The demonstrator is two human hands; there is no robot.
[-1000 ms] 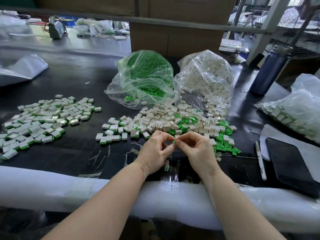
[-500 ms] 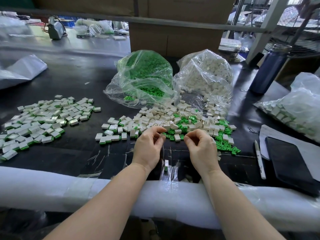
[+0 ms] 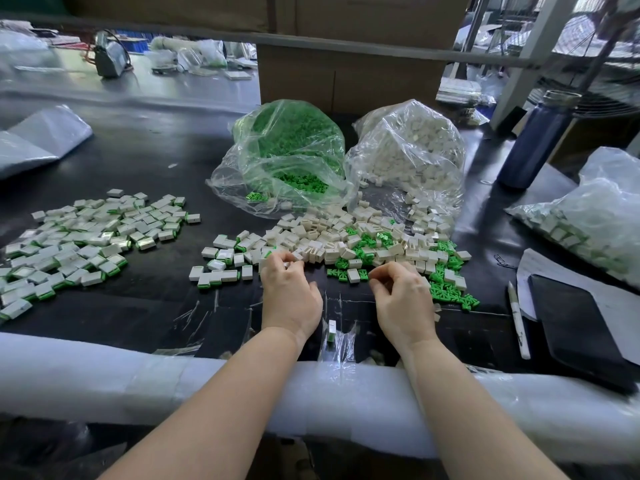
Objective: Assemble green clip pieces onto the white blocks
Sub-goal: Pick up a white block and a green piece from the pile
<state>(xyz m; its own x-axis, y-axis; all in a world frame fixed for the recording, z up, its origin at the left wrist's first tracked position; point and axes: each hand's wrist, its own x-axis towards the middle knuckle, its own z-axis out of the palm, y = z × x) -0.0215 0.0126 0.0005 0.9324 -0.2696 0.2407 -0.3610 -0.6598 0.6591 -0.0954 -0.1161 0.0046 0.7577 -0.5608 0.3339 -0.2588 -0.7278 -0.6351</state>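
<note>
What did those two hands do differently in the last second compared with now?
A second ago both hands met fingertip to fingertip near the table edge. They have since parted and reached forward: the left hand pinches a small white plastic block at the mixed pile's edge, the right hand hovers curled by the loose green plastic clips. The finished pile and bags look unchanged.

Two bags [image 3: 287, 161] behind loose pile [image 3: 346, 240], finished blocks [image 3: 86, 237] left, bottle [image 3: 533, 143] right

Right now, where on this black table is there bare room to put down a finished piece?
Bare black tabletop lies between the finished pile of white-and-green blocks and the left hand. Another patch lies behind that pile. The loose mix of white blocks and green clips ahead is crowded.
</note>
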